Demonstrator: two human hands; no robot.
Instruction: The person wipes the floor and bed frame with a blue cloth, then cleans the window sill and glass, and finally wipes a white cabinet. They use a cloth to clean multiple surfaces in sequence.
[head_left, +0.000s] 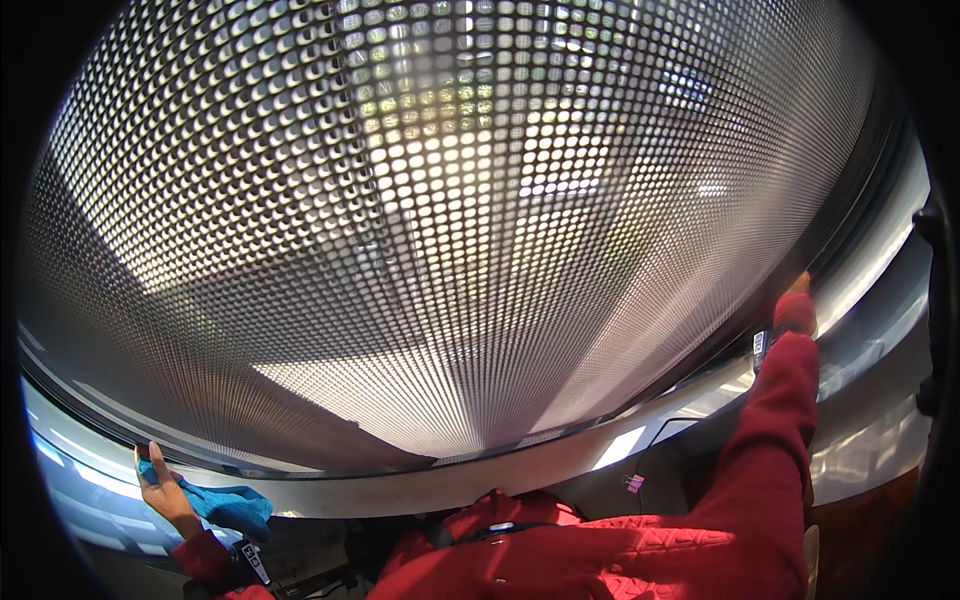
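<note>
A large perforated screen (450, 225) with round holes fills most of the view before me, and daylight comes through it. My left hand (166, 495) is at the lower left, beside the screen's dark border, with a blue cloth (225, 508) in its grip. The cloth's loose end hangs to the right of the hand. Far to the right, my right hand (801, 283) reaches up to the dark edge trim (840, 240). Only a small part of it shows past the red sleeve, so its fingers cannot be made out.
A pale sill (360, 496) curves along the screen's lower edge, close to my body. A thin dark cable (660, 429) with a pink binder clip (634, 482) hangs below it. Small devices are strapped at my left wrist (253, 562) and right wrist (760, 349).
</note>
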